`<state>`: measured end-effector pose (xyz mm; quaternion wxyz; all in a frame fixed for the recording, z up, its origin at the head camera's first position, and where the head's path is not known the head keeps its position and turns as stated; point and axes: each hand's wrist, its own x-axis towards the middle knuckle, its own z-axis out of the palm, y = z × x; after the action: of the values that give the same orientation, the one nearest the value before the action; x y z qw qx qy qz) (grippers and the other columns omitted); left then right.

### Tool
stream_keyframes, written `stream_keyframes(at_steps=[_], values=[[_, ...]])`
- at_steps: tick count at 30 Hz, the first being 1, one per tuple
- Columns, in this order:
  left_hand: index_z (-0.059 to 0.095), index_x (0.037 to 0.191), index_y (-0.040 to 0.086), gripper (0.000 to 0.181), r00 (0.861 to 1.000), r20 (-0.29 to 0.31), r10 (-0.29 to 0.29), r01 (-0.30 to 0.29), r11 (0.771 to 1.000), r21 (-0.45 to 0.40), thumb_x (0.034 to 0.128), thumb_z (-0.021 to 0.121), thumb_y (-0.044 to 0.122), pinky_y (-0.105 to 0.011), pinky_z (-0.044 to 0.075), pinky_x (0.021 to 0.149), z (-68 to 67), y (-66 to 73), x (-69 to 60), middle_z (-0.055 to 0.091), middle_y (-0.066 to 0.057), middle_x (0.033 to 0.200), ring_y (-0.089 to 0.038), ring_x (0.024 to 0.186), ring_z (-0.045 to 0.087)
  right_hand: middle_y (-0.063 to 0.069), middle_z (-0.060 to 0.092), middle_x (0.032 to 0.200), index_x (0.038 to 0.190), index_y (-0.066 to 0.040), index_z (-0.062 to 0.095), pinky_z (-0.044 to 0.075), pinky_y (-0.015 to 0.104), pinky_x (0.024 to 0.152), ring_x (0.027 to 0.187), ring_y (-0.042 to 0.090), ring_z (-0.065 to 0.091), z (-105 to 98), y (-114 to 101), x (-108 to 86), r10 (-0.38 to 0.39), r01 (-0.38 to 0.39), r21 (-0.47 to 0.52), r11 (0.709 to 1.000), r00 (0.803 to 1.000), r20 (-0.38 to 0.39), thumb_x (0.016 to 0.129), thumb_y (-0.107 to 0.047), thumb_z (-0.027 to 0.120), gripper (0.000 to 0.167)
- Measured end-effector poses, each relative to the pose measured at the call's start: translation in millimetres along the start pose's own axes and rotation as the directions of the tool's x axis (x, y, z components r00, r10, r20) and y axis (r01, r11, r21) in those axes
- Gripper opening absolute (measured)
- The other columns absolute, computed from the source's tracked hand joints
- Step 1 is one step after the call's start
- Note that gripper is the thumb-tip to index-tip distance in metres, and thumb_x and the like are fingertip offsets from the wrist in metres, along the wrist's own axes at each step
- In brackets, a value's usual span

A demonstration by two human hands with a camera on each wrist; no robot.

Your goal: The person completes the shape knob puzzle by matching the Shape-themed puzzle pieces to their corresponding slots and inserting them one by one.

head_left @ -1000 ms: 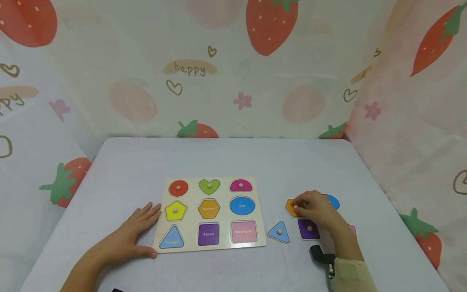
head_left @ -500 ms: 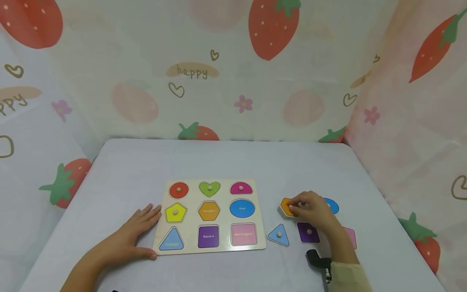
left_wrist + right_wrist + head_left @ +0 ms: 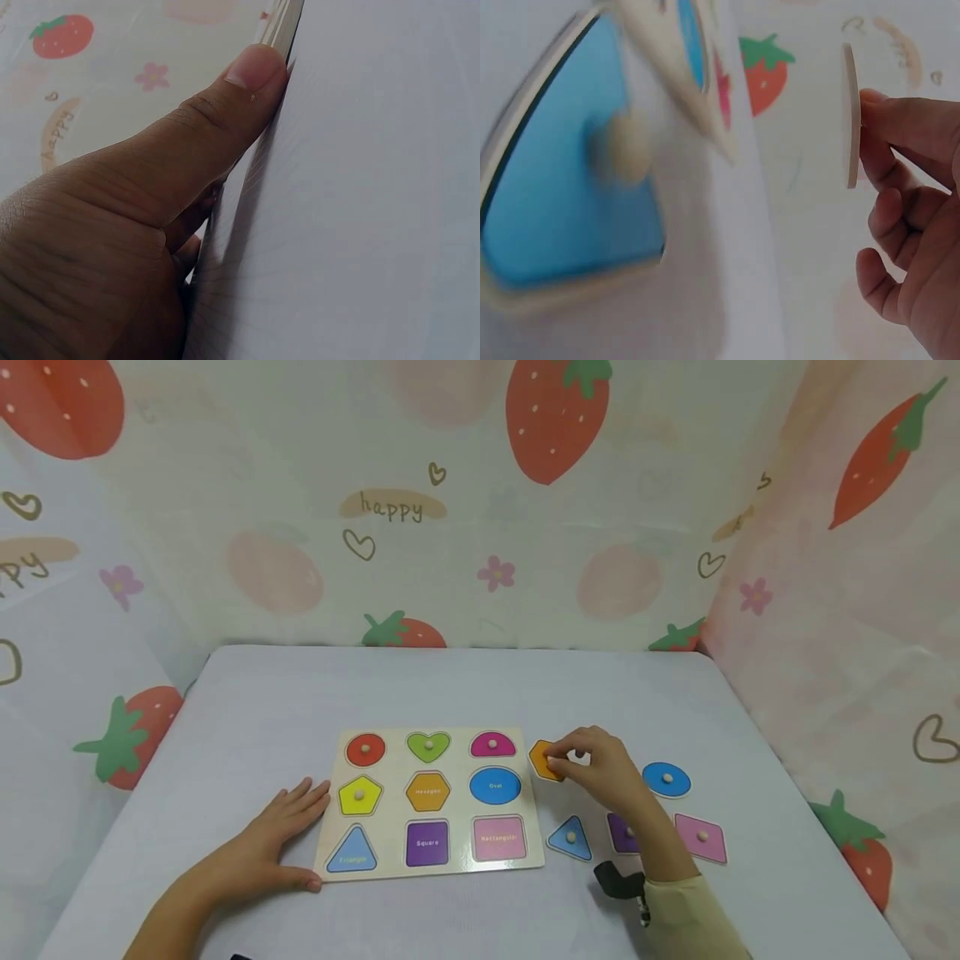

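Observation:
A wooden shape board (image 3: 460, 856) lies flat, with red circle, green heart, magenta half-circle and yellow pentagon knobbed pieces in its top and left places. The left hand (image 3: 258, 852) rests on the table with fingers spread, touching the board's left edge; in the left wrist view its thumb (image 3: 202, 127) presses that edge. Just beyond the board's upper right edge, the right hand (image 3: 607, 774) pinches the orange hexagon piece (image 3: 543, 761). The right wrist view shows this piece edge-on (image 3: 852, 116), raised off the table, by the right hand's (image 3: 919, 187) fingertips.
Right of the board lie a blue triangle piece (image 3: 570, 839), a purple square (image 3: 621, 833) partly behind the forearm, a blue oval (image 3: 667, 780) and a pink rectangle (image 3: 701, 837). A black device (image 3: 621, 883) is at the right wrist. Strawberry-patterned cloth surrounds the white table.
The right hand has lifted the orange hexagon and carried it left, towards the board. The blue oval and pink rectangle are now uncovered. The left hand has stayed at the board's edge.

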<state>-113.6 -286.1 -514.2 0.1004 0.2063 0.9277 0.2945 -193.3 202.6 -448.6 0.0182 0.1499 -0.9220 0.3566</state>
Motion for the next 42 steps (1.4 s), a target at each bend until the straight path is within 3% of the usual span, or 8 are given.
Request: stream_keyframes(at_steps=[8, 15, 21, 24, 25, 29, 32, 42], values=[[0.034, 0.162, 0.021, 0.12, 0.999, 0.009, -0.037, 0.037, 0.999, 0.0, 0.0643, 0.082, 0.072, -0.012, -0.012, 0.12, -2.4, 1.9, 3.3, 0.023, 0.002, 0.171, -0.033, 0.159, 0.009, -0.008, 0.072, 0.095, 0.102, -0.02, 0.082, 0.053, 0.034, 0.08, 0.098, 0.02, 0.057, 20.0, -43.5, 22.0, -0.058, 0.058, 0.025, 0.998, 0.998, 0.003, 0.092, -0.023, 0.079, 0.011], [0.034, 0.161, 0.02, 0.121, 0.998, 0.023, -0.05, 0.051, 0.999, -0.011, 0.0633, 0.083, 0.071, -0.009, -0.012, 0.118, -4.5, 6.1, 4.6, 0.024, 0.002, 0.171, -0.033, 0.159, 0.009, -0.008, 0.071, 0.095, 0.1, -0.019, 0.083, 0.055, 0.035, 0.078, 0.098, 0.021, 0.058, 41.9, -79.0, 38.1, -0.101, 0.096, 0.083, 0.992, 0.993, 0.056, 0.09, -0.022, 0.08, 0.01], [0.034, 0.161, 0.023, 0.12, 0.996, 0.032, -0.08, 0.08, 0.997, -0.013, 0.0627, 0.084, 0.07, -0.053, 0.007, 0.129, -6.6, 8.2, 4.1, 0.023, 0.002, 0.171, -0.034, 0.159, 0.008, -0.008, 0.075, 0.093, 0.099, -0.017, 0.083, 0.053, 0.033, 0.077, 0.096, 0.023, 0.059, 61.3, -100.6, 47.9, -0.169, 0.16, 0.077, 0.984, 0.977, 0.133, 0.09, -0.02, 0.08, 0.009], [0.034, 0.161, 0.024, 0.12, 0.996, 0.031, -0.083, 0.084, 0.996, -0.014, 0.0628, 0.084, 0.07, -0.062, 0.012, 0.125, -6.3, 7.9, 3.8, 0.023, 0.003, 0.171, -0.034, 0.159, 0.008, -0.01, 0.075, 0.089, 0.098, -0.018, 0.083, 0.052, 0.031, 0.078, 0.095, 0.022, 0.059, 71.0, -106.3, 50.8, -0.169, 0.163, 0.05, 0.985, 0.971, 0.172, 0.09, -0.021, 0.081, 0.009], [0.034, 0.161, 0.025, 0.119, 0.996, 0.029, -0.082, 0.082, 0.996, -0.016, 0.0629, 0.084, 0.07, -0.062, 0.012, 0.125, -5.8, 7.9, 3.7, 0.023, 0.003, 0.171, -0.034, 0.159, 0.008, -0.011, 0.074, 0.088, 0.097, -0.018, 0.083, 0.051, 0.03, 0.078, 0.093, 0.022, 0.06, 74.3, -106.6, 51.3, -0.171, 0.165, 0.047, 0.985, 0.969, 0.178, 0.09, -0.02, 0.081, 0.008], [0.034, 0.161, 0.024, 0.118, 0.998, 0.023, -0.061, 0.062, 0.998, -0.031, 0.0642, 0.084, 0.07, -0.03, -0.002, 0.129, -2.1, 6.5, 3.5, 0.023, 0.003, 0.171, -0.033, 0.159, 0.008, -0.016, 0.074, 0.084, 0.096, -0.02, 0.083, 0.051, 0.03, 0.081, 0.094, 0.02, 0.06, 86.4, -105.4, 51.0, -0.163, 0.156, 0.052, 0.986, 0.966, 0.201, 0.089, -0.019, 0.082, 0.007], [0.035, 0.161, 0.022, 0.118, 0.999, 0.012, -0.05, 0.05, 0.998, -0.024, 0.0646, 0.083, 0.071, -0.006, -0.012, 0.115, -0.4, 5.0, 1.6, 0.024, 0.003, 0.17, -0.034, 0.159, 0.009, -0.018, 0.073, 0.083, 0.095, -0.021, 0.083, 0.05, 0.03, 0.082, 0.094, 0.018, 0.06, 94.0, -105.6, 51.0, -0.158, 0.147, 0.063, 0.987, 0.961, 0.229, 0.088, -0.019, 0.082, 0.007], [0.035, 0.161, 0.022, 0.119, 0.999, -0.013, -0.047, 0.047, 0.999, 0.002, 0.0639, 0.082, 0.072, -0.001, -0.013, 0.111, -2.0, 4.7, -2.9, 0.025, 0.004, 0.17, -0.033, 0.159, 0.011, -0.017, 0.069, 0.078, 0.089, -0.023, 0.081, 0.05, 0.025, 0.064, 0.077, 0.009, 0.058, 113.9, -101.4, 53.0, -0.034, 0.027, 0.028, 0.999, 0.946, 0.322, 0.086, -0.021, 0.083, 0.004]])
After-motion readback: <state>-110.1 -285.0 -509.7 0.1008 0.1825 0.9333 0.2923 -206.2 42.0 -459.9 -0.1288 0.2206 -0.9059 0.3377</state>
